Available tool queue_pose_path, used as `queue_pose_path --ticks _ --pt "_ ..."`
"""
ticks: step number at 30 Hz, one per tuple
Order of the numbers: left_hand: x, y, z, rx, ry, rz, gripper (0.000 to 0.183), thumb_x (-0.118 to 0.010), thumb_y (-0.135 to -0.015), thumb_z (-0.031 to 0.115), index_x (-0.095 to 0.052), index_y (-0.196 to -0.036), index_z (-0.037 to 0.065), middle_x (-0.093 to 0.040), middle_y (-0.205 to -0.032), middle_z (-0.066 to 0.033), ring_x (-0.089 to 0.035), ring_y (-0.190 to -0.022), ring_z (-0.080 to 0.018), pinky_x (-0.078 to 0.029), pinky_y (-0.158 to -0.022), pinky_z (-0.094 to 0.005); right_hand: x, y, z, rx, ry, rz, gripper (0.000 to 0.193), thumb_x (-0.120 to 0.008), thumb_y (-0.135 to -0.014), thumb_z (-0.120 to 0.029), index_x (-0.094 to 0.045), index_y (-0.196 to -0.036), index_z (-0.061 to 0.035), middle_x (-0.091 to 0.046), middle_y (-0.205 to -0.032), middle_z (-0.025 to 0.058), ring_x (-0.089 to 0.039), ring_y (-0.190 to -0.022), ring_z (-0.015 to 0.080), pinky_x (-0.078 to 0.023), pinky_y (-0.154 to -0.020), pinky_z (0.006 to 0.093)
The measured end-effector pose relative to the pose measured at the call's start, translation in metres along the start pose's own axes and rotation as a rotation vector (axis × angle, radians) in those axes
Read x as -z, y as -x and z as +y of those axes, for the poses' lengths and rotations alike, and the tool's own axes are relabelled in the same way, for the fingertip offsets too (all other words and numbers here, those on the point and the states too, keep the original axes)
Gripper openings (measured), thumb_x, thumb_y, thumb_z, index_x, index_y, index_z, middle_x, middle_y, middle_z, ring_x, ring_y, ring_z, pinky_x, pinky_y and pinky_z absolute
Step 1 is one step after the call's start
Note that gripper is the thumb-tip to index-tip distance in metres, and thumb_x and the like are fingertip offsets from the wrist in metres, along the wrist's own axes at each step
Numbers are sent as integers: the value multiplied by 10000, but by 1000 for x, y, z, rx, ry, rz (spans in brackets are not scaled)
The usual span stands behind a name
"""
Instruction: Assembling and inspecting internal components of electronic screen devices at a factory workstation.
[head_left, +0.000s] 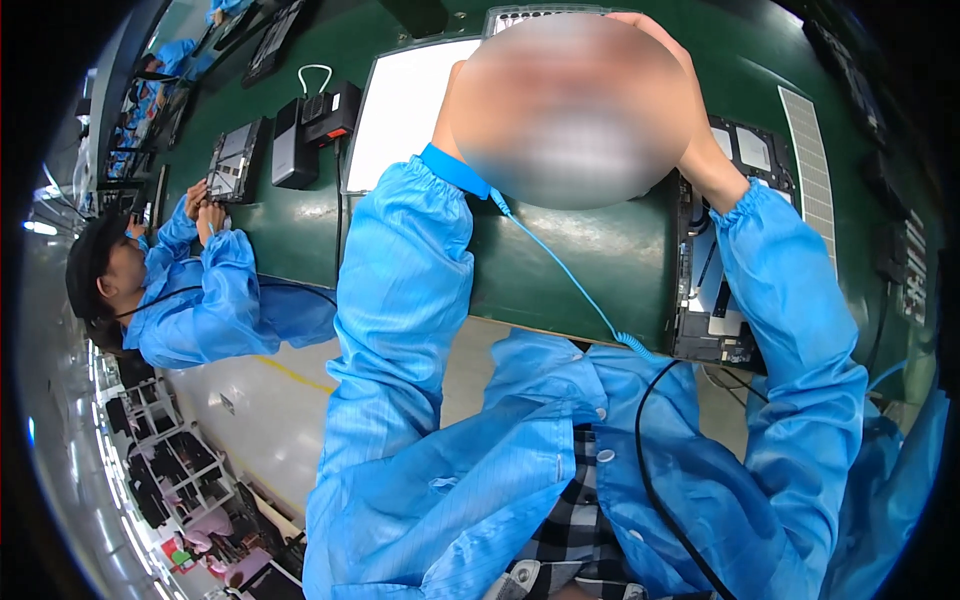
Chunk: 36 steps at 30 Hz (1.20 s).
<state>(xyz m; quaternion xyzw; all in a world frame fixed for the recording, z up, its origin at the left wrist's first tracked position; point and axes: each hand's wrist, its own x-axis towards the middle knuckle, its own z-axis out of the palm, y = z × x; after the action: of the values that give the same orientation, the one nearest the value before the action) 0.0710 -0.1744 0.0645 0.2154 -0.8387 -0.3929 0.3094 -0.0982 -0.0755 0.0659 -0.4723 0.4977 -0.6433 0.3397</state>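
Both of my hands are raised together over the far middle of the green bench, and a blurred oval patch hides most of them. My left hand (451,112) shows only its edge beside the patch, above a blue wrist strap (452,172) with a coiled cord. Of my right hand (668,42), the outer edge and wrist are visible. I cannot make out the fingers or anything between them. Under my right forearm lies an opened electronic device (712,322) with a dark frame and silvery parts. A white sheet (405,110) is beside my left hand.
A tray (508,20) with dark round openings sits behind my hands. Left are black box-shaped units (293,150) with a cable. A pale gridded strip (808,160) lies right. At far left, a co-worker (190,280) in blue handles another opened device (237,160). A black cable (645,450) crosses my lap.
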Motion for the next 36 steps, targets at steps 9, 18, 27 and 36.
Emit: queue_pose_path --ticks 9,18,27,36 --pt "2 -2 -1 -122 -126 29 164 -805 -801 112 -704 -924 70 -700 -847 21 -602 -669 -63 -488 -612 -207 4 -1 -9 -27 -93 -79 252 -673 -888 16 -546 -1105 9 -673 -897 68 -666 -830 112 -551 -709 227" --pt "1 -2 -3 -113 -78 11 125 -781 -812 71 -693 -900 59 -677 -825 28 -569 -671 -56 -462 -596 -210 7 -5 -4 -116 -125 -89 244 -675 -886 12 -553 -1097 10 -665 -924 73 -666 -847 122 -552 -719 234" --pt "1 0 -2 -77 -295 4 108 -751 -835 203 -731 -915 134 -675 -699 -75 -586 -550 -170 -465 -545 -303 18 -11 10 16 121 -18 322 -711 -887 -79 -554 -1159 -12 -687 -967 101 -702 -886 146 -565 -757 234" --pt "-10 -25 40 -176 -48 160 203 -793 -818 81 -741 -1004 20 -740 -913 -27 -452 -605 5 -347 -523 -153 29 -2 -44 215 32 -56 241 -683 -887 -2 -551 -1088 5 -649 -969 80 -665 -874 132 -556 -743 248"
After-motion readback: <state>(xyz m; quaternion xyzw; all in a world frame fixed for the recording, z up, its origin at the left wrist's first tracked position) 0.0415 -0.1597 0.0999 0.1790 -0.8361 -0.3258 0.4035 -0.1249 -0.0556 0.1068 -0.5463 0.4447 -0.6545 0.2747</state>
